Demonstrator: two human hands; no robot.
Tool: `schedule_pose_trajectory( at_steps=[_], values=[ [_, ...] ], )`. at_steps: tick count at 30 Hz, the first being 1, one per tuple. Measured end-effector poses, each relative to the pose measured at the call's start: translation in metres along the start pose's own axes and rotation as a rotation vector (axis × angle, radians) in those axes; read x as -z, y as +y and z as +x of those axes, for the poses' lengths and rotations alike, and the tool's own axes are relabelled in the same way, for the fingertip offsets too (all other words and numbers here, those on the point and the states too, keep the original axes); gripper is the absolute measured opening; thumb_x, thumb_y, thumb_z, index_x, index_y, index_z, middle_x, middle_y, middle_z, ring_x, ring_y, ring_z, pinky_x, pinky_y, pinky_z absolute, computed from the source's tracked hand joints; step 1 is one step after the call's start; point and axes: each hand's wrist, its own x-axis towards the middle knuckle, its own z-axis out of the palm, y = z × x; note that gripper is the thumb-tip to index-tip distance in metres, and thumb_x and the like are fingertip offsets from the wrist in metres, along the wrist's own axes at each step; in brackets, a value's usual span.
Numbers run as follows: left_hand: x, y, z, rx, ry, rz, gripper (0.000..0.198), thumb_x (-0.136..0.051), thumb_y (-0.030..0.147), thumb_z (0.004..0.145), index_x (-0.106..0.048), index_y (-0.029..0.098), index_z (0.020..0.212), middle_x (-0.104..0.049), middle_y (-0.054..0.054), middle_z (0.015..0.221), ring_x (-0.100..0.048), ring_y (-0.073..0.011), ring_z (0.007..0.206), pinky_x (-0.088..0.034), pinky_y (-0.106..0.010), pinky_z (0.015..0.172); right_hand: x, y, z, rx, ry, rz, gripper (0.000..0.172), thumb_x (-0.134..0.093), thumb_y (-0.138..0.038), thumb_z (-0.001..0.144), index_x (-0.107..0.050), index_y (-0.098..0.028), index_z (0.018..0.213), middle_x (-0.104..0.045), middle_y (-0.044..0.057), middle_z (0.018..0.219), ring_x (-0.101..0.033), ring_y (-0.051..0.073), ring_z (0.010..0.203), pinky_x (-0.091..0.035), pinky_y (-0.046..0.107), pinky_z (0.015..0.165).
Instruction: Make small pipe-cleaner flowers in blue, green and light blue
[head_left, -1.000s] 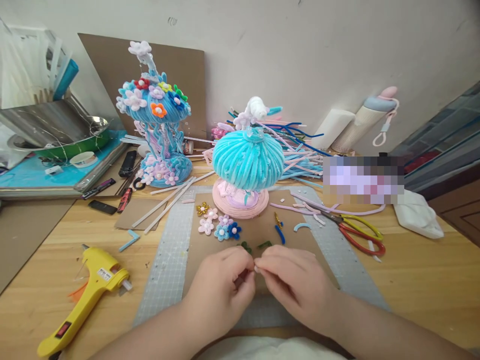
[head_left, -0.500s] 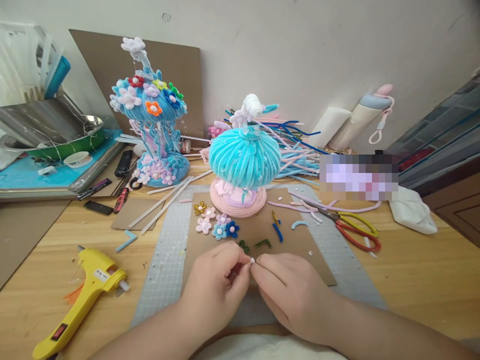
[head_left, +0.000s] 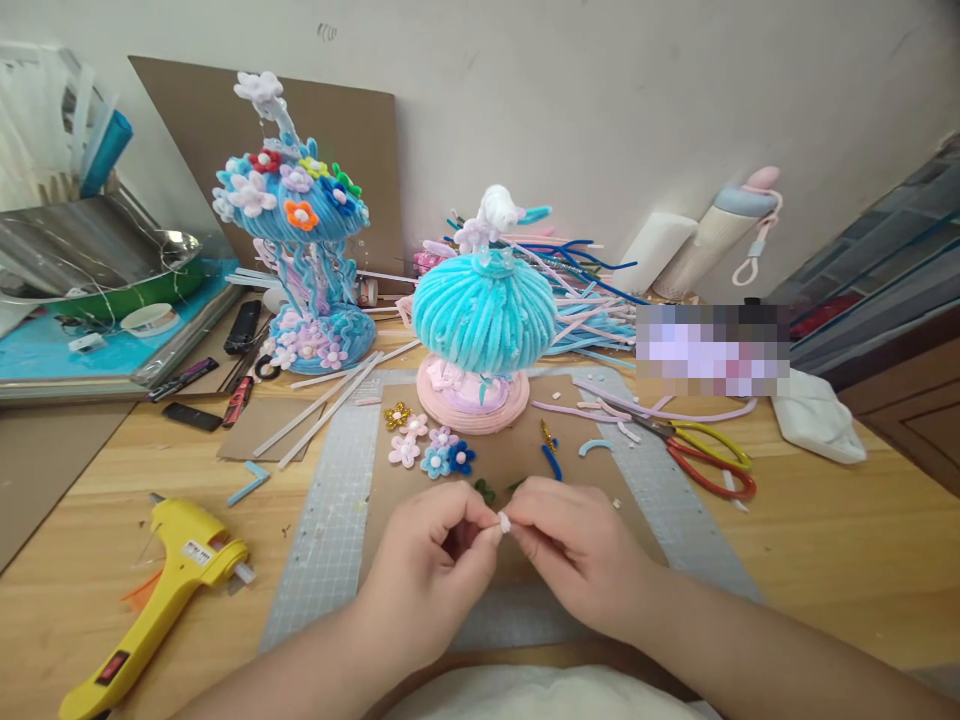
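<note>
My left hand (head_left: 435, 560) and my right hand (head_left: 581, 550) meet low in the middle, over the brown cardboard (head_left: 637, 510). Both pinch a small pale, fuzzy pipe-cleaner piece (head_left: 505, 523) between their fingertips; its full shape is partly hidden. Just beyond lies a dark green pipe-cleaner piece (head_left: 484, 491), with another mostly covered by my right hand. Several small pipe-cleaner flowers, a dark blue one (head_left: 461, 457) among them, lie left of the turquoise pipe-cleaner dome lamp (head_left: 484, 315) on its pink base. A blue pipe-cleaner strip (head_left: 553, 463) rests to the right.
A yellow glue gun (head_left: 176, 570) lies at the left. Scissors (head_left: 709, 460) with yellow and red handles are on the right of the grey cutting mat (head_left: 315, 560). Behind stand a blue flowered pipe-cleaner lamp (head_left: 300, 215), loose pipe cleaners (head_left: 600, 325) and a bottle (head_left: 720, 235).
My right hand has turned and its fingers have risen slightly, covering more of a green piece. More of the pale piece shows between my fingertips. The view has shifted slightly.
</note>
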Motion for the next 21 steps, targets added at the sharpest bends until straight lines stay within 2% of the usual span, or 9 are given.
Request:
schedule_pose_trajectory(
  at_steps=[5,7,10,13,16,19,21],
  values=[
    [-0.003,-0.004,-0.001,-0.017,0.071,0.125,0.014,-0.049,0.021,0.083,-0.054,0.018,0.071,-0.049,0.003,0.058,-0.044,-0.0101,0.054,-0.033,-0.02,0.051,-0.005,-0.007,-0.007,0.139,0.009,-0.343,0.022,-0.037,-0.012,0.087,-0.055,-0.016,0.077,-0.053,0.004,0.068,-0.044,0.015,0.06,-0.031,0.028,0.055],
    [-0.002,-0.005,-0.001,-0.052,0.049,0.229,0.013,-0.048,0.018,0.083,-0.054,0.019,0.072,-0.05,0.003,0.06,-0.046,-0.0105,0.056,-0.033,-0.021,0.053,-0.005,-0.009,-0.007,0.166,0.001,-0.399,0.022,-0.037,-0.011,0.087,-0.056,-0.015,0.077,-0.053,0.004,0.067,-0.043,0.016,0.059,-0.031,0.029,0.054],
    [0.001,-0.005,0.001,-0.122,-0.05,0.38,0.013,-0.045,0.012,0.08,-0.052,0.019,0.072,-0.051,0.002,0.064,-0.047,-0.0111,0.059,-0.031,-0.022,0.054,-0.002,-0.007,-0.006,0.187,-0.023,-0.406,0.021,-0.038,-0.013,0.087,-0.056,-0.015,0.076,-0.053,0.004,0.067,-0.043,0.016,0.06,-0.031,0.029,0.055],
    [0.004,-0.004,0.003,-0.186,-0.144,0.411,0.015,-0.044,0.008,0.077,-0.049,0.019,0.069,-0.051,0.002,0.064,-0.045,-0.0112,0.059,-0.03,-0.022,0.053,0.005,-0.003,-0.003,0.129,-0.075,-0.266,0.019,-0.039,-0.015,0.087,-0.055,-0.017,0.077,-0.053,0.003,0.07,-0.044,0.015,0.062,-0.032,0.028,0.057],
    [0.006,-0.002,0.004,-0.195,-0.179,0.28,0.014,-0.046,0.01,0.077,-0.05,0.019,0.069,-0.05,0.002,0.062,-0.045,-0.0106,0.058,-0.031,-0.021,0.053,0.01,0.001,0.002,-0.004,-0.121,0.015,0.017,-0.041,-0.014,0.088,-0.053,-0.017,0.076,-0.05,0.001,0.069,-0.046,0.012,0.062,-0.033,0.024,0.056],
    [0.005,0.0,0.003,-0.134,-0.183,0.102,0.013,-0.05,0.013,0.079,-0.052,0.018,0.067,-0.049,0.003,0.06,-0.044,-0.0099,0.057,-0.033,-0.021,0.054,0.011,0.004,0.007,-0.13,-0.135,0.299,0.019,-0.046,-0.02,0.089,-0.05,-0.017,0.07,-0.045,-0.003,0.064,-0.044,0.01,0.059,-0.034,0.021,0.054],
    [0.003,0.001,0.002,-0.064,-0.141,0.005,0.013,-0.051,0.016,0.08,-0.053,0.018,0.067,-0.049,0.003,0.059,-0.043,-0.0096,0.056,-0.033,-0.02,0.054,0.008,0.004,0.007,-0.193,-0.123,0.4,0.023,-0.047,-0.024,0.089,-0.049,-0.017,0.067,-0.042,-0.004,0.06,-0.042,0.009,0.056,-0.034,0.02,0.052]
  ],
)
